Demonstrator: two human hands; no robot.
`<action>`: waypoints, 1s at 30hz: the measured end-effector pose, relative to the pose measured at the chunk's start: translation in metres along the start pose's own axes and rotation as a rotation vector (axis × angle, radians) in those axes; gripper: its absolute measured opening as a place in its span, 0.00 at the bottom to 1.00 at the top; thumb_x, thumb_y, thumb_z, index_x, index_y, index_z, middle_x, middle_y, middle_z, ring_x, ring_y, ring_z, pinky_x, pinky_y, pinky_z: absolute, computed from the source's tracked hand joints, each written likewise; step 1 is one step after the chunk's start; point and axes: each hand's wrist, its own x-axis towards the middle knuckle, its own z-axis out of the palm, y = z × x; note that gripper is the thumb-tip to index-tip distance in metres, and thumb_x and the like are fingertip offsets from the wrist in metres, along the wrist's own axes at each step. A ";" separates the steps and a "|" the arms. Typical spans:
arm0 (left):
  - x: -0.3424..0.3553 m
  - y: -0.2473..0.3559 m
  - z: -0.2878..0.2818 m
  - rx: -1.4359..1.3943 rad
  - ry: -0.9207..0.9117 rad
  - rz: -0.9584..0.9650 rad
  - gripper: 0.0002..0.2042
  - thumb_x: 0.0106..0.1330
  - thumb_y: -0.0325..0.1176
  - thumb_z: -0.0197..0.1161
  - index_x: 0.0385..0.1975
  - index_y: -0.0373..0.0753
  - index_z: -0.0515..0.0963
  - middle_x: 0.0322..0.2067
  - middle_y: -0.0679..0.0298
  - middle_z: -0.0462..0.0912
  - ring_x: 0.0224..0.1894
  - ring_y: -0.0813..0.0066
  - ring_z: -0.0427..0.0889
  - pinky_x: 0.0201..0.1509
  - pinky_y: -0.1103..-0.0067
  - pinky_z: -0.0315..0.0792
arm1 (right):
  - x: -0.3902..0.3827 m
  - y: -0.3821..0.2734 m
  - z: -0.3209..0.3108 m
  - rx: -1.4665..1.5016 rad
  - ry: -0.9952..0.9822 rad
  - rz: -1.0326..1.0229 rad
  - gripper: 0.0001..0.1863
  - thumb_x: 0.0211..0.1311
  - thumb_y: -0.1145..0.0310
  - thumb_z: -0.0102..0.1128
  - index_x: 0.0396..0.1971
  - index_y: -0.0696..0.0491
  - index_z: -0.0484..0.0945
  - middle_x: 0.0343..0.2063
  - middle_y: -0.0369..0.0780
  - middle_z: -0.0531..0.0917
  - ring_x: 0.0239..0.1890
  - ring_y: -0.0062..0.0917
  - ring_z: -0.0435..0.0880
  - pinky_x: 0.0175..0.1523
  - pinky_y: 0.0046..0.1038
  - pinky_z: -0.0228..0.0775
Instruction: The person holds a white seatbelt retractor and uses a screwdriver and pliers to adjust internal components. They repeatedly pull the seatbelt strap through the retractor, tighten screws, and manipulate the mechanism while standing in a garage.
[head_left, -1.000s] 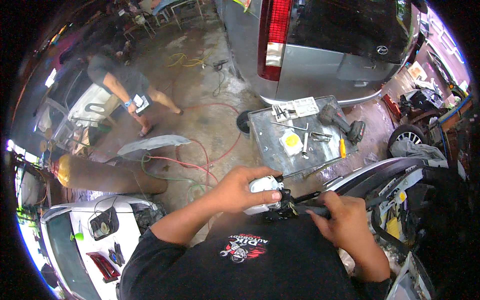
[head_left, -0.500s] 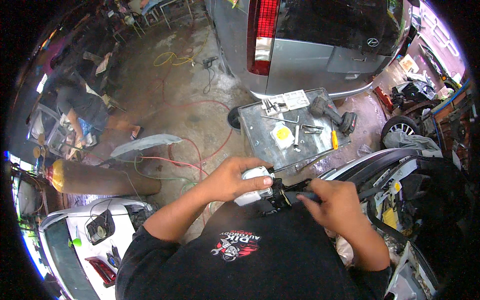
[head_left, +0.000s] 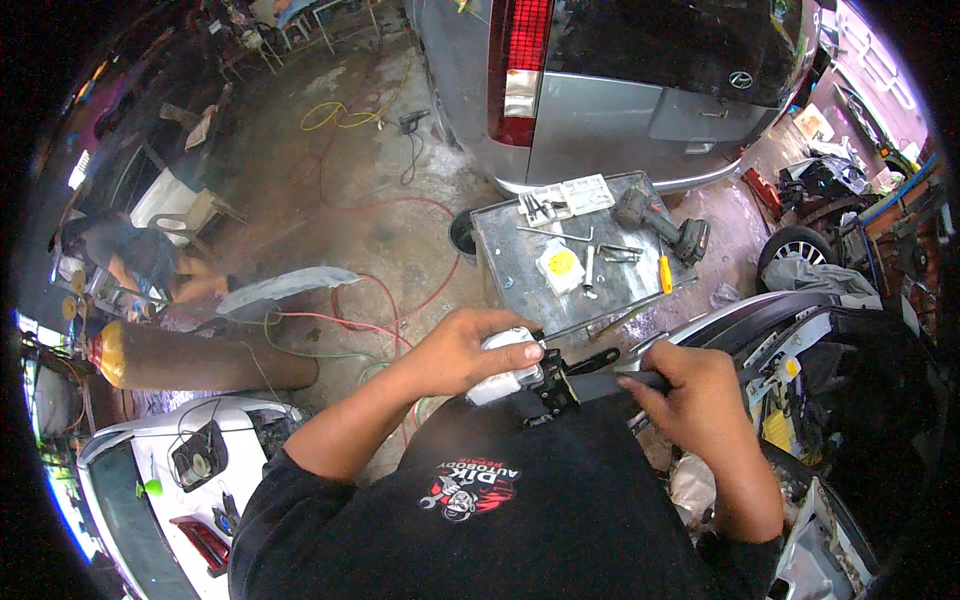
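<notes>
Left hand (head_left: 465, 352) clamps the white-and-black part (head_left: 540, 389), right hand (head_left: 692, 386) grips the dark bar (head_left: 606, 386) just beside it: close handwork, seemingly, with steady bracing probably needed next.

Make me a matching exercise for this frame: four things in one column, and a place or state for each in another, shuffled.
Things
1. Left hand
2. Power tool
3. Right hand
4. Tall tail light

Places and states
A. On the rear of the grey vehicle
B. Gripping a dark strip
C. Lying on the grey table
D. Holding a white-and-black part

Pairs: 1-D, 2-C, 3-B, 4-A
</notes>
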 end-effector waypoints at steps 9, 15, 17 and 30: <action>0.012 0.000 0.002 -0.046 -0.057 -0.048 0.30 0.74 0.58 0.70 0.54 0.31 0.87 0.44 0.50 0.92 0.49 0.66 0.89 0.57 0.69 0.79 | 0.011 -0.001 -0.004 -0.029 -0.104 -0.002 0.17 0.63 0.56 0.78 0.33 0.52 0.81 0.22 0.48 0.84 0.28 0.52 0.87 0.35 0.51 0.79; 0.014 0.003 0.007 -0.019 -0.040 0.002 0.28 0.74 0.56 0.71 0.53 0.32 0.88 0.43 0.52 0.93 0.48 0.67 0.89 0.56 0.69 0.79 | 0.011 0.004 0.000 -0.068 -0.109 -0.092 0.16 0.64 0.56 0.78 0.33 0.52 0.81 0.23 0.49 0.85 0.29 0.53 0.87 0.36 0.51 0.80; 0.015 0.007 0.003 -0.010 -0.093 -0.032 0.29 0.75 0.55 0.71 0.58 0.32 0.86 0.49 0.53 0.92 0.53 0.68 0.87 0.60 0.70 0.78 | 0.012 0.000 0.013 -0.056 -0.116 -0.094 0.16 0.64 0.57 0.77 0.33 0.52 0.81 0.24 0.49 0.85 0.30 0.54 0.87 0.37 0.52 0.80; 0.014 0.018 -0.002 0.021 -0.159 -0.035 0.31 0.75 0.55 0.70 0.64 0.32 0.83 0.52 0.54 0.91 0.55 0.66 0.87 0.63 0.70 0.78 | 0.008 0.003 0.003 0.025 -0.162 -0.001 0.13 0.65 0.60 0.75 0.38 0.53 0.83 0.28 0.50 0.86 0.33 0.55 0.87 0.40 0.51 0.79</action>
